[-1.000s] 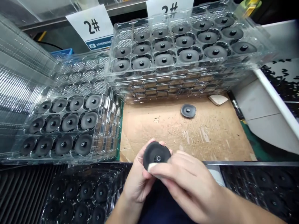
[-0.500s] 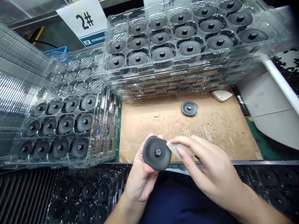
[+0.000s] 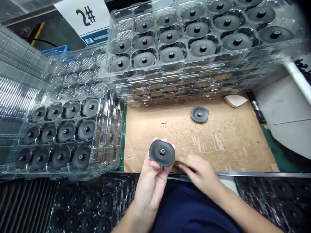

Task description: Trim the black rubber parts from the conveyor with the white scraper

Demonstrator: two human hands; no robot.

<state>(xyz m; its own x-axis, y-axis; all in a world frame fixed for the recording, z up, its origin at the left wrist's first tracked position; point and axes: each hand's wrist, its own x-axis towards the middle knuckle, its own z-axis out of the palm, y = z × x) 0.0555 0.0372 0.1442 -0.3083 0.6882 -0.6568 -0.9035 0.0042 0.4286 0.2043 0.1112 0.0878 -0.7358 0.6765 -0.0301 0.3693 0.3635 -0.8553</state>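
Note:
My left hand holds a dark grey rubber disc up on its fingers, with the disc's central stud facing me. My right hand is beside it, just to the right and apart from the disc, with its fingers curled and blurred. The pale pad it held earlier does not show, and the fingers may hide it. Another dark disc lies on the cardboard sheet beyond my hands.
A stack of clear plastic trays with discs in their pockets stands at the back. Another clear tray of discs is on the left. Dark trays lie below the near edge. A pale wedge-shaped pad sits on the cardboard, under a "2#" sign.
My right hand has drawn back from the disc toward the lower right, and its pale pad no longer shows. The disc stays in my left hand, now tilted more. The view has shifted slightly.

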